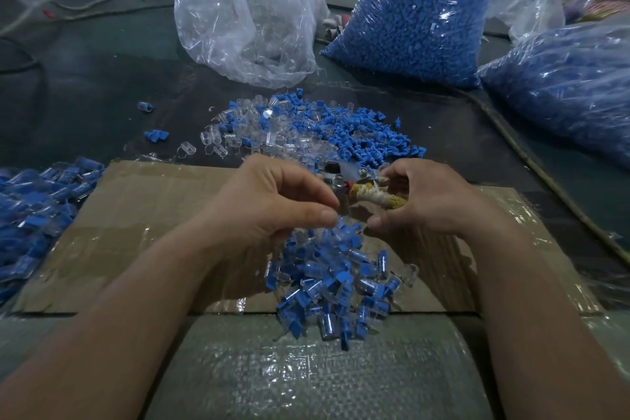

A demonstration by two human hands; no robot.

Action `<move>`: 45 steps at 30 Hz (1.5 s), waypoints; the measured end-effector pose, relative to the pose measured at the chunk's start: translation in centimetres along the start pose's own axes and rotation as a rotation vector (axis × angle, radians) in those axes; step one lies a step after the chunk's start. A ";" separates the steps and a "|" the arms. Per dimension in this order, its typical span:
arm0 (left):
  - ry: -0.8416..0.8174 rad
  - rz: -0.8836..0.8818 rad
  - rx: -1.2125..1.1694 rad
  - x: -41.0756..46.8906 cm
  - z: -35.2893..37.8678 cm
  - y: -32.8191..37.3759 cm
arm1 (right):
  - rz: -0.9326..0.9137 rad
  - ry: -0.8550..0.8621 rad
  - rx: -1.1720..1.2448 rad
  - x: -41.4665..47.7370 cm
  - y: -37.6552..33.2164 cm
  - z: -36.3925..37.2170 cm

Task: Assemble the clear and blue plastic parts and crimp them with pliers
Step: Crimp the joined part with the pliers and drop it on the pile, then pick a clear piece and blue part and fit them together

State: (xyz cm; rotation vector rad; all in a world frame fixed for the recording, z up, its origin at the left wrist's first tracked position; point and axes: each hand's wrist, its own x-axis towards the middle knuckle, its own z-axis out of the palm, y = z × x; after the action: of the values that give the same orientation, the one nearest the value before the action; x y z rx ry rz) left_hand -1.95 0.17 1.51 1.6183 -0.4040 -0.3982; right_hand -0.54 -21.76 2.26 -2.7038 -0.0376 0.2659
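Observation:
My left hand (272,204) pinches a small clear part (341,204) between thumb and forefinger, at the jaws of the pliers (344,171). My right hand (426,201) is closed around the pliers' cloth-wrapped handles (375,196). Just below both hands a pile of assembled clear-and-blue pieces (334,283) lies on the taped cardboard sheet (153,215). Beyond the hands, loose blue plugs and clear shells (306,133) are spread over the dark table.
A clear bag of clear shells (249,14) stands at the back centre. Two bags of blue plugs (419,10) (562,85) stand at the back right. Another heap of assembled pieces (37,215) lies at the left. A cord (528,160) runs along the right.

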 end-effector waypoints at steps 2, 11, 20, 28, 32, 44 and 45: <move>0.063 0.018 -0.068 -0.1 0.3 0.0 | 0.001 -0.015 -0.020 -0.1 0.1 -0.1; 0.760 0.039 -0.046 1.7 -2.3 -1.0 | -0.068 -0.090 -0.108 -0.2 0.4 -0.3; 0.506 0.108 0.633 1.9 -1.1 -2.0 | -0.084 -0.103 -0.013 -0.6 0.3 -0.4; 0.208 0.081 0.845 2.5 -0.9 -3.0 | -0.099 0.110 0.037 -0.3 -0.1 0.0; 0.171 0.067 0.916 2.9 -1.0 -3.3 | -0.133 0.212 0.037 -0.2 -0.5 0.5; 0.195 0.131 0.951 3.0 -0.7 -3.2 | -0.295 0.076 0.074 1.1 -3.7 3.1; 0.203 0.134 0.951 3.0 -0.7 -3.1 | -0.291 0.057 0.047 1.2 -3.7 3.2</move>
State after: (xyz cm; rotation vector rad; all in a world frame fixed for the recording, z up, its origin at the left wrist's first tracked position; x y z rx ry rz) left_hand 1.07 -0.46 -1.57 2.5040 -0.5885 0.1021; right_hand 0.04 -16.98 0.75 -2.6136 -0.3990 0.1001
